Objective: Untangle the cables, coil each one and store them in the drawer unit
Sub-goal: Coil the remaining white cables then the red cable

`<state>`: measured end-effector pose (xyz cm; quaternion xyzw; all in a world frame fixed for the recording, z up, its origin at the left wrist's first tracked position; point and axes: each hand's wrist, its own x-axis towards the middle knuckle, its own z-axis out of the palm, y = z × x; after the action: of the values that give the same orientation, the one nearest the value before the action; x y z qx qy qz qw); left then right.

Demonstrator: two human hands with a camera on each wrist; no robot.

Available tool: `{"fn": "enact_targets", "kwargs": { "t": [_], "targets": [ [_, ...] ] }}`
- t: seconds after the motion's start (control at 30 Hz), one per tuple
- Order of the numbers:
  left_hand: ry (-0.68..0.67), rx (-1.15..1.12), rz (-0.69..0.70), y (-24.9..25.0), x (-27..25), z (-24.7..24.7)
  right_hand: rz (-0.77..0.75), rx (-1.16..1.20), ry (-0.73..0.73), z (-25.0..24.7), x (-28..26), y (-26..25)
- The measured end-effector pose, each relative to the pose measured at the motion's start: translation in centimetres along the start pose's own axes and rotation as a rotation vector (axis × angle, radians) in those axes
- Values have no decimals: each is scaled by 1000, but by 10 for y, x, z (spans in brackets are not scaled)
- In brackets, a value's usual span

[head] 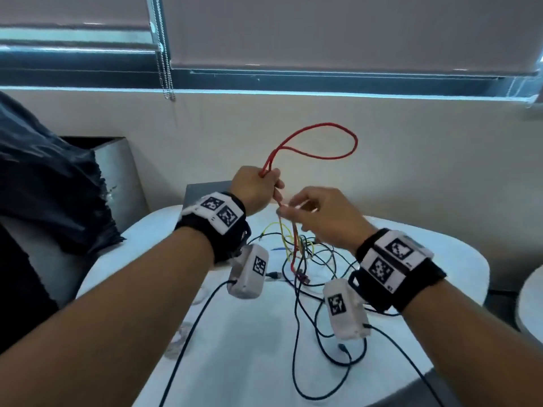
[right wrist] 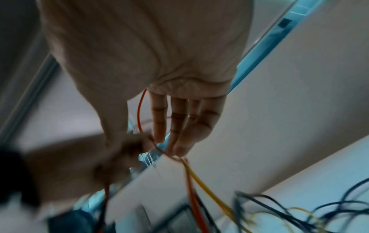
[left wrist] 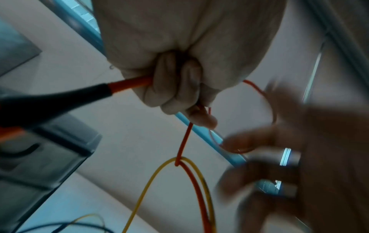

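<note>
My left hand [head: 258, 189] is raised above the table and grips a red cable [head: 355, 142] in its fist, and a loop of it stands up above the hand. In the left wrist view the fingers [left wrist: 179, 88] curl round the red cable [left wrist: 184, 141], and its black connector boot [left wrist: 60, 97] sticks out to the side. A yellow cable [left wrist: 147, 186] hangs looped over the red one. My right hand [head: 317, 212] is just below the left, its straight fingers [right wrist: 175, 126] touching the red cable [right wrist: 138, 110] where the yellow cable [right wrist: 205, 184] crosses. The dark drawer unit [head: 202, 192] stands behind my hands.
A tangle of dark, yellow and red cables [head: 305, 257] lies on the white table [head: 249, 348]. A metal bin [head: 117, 177] and a dark cloth [head: 44, 186] are at the left. A second white table's edge [head: 531, 304] shows at the right. The wall is close behind.
</note>
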<state>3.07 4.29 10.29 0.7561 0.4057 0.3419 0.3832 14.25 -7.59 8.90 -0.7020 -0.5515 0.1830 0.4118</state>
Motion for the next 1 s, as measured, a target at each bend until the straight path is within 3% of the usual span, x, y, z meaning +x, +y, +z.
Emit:
{"fn": "enact_targets", "kwargs": {
  "t": [0.1,0.27,0.43,0.6,0.67,0.77,0.83,1.0],
  "targets": [
    [2,-16,49,22,10,-13,31,-418,-131,31,2,37],
    [143,0,145,56,24,-32,243,-679,-258,40,14,87],
    [196,5,246,84,33,-50,463,-453,-129,28,27,120],
    [280,-36,259,88,39,-63,452,150,203,8,43,118],
    [283,-42,256,83,37,-63,437,287,173,0,45,108],
    [268,-68,231,72,32,-61,399,119,-50,-4,38,98],
    [249,-76,222,65,27,-61,364,-17,-96,-2,29,99],
    [156,-52,234,59,14,-63,194,-45,203,-2,4,85]
  ]
}}
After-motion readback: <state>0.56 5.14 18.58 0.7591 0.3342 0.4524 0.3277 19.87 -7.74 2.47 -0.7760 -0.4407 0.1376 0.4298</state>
